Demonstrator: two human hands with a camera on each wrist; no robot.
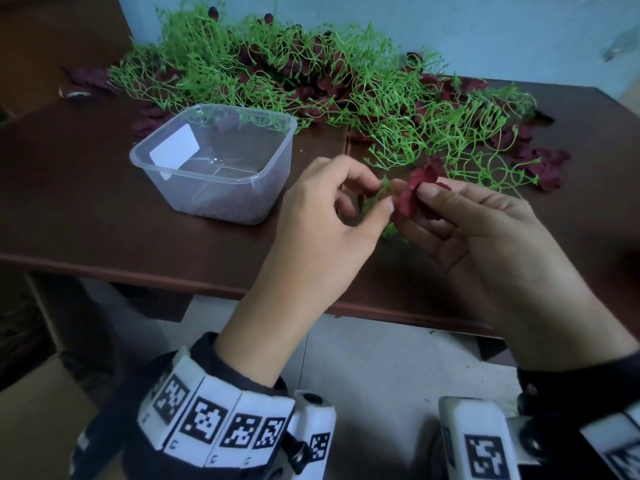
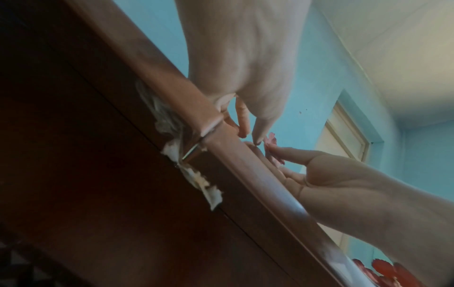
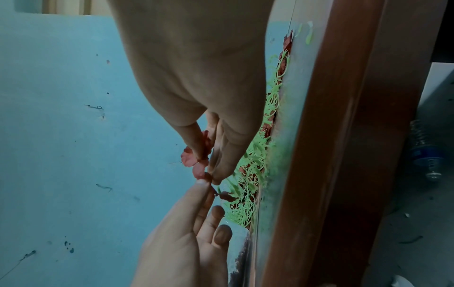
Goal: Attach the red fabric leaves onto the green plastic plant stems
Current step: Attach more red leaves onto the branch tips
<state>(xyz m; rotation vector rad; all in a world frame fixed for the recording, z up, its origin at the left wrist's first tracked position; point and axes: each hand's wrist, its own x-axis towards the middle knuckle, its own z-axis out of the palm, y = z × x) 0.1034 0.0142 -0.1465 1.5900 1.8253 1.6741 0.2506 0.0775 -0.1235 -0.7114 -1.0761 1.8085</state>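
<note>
1. Working over my dark brown table [image 1: 104,216], which fills most of the head view, with its front edge running just under my wrists.
2. Sprawling across the far side of it is the big tangle of green stems [image 1: 311,74], with dark red leaves [image 1: 550,168] scattered through it and lying loose at its right end.
3. Sitting to the left of my hands is the clear plastic tub [image 1: 214,161], upright, with a white label on its inner wall; a few green sprigs hang over its back rim.
4. My right hand [image 1: 485,233] is up off the table, thumb and forefinger pinched on one red leaf [image 1: 414,195], other fingers loosely curled beneath it.
5. My left hand [image 1: 329,216] is right beside it, fingertips closed on a small green stem [image 1: 381,192], its tip touching the red leaf.
6. From the right wrist view the red leaf [image 3: 194,161] bunches between my thumb and fingers, and my left fingertips [image 3: 202,183] meet it right at the pinch.
</note>
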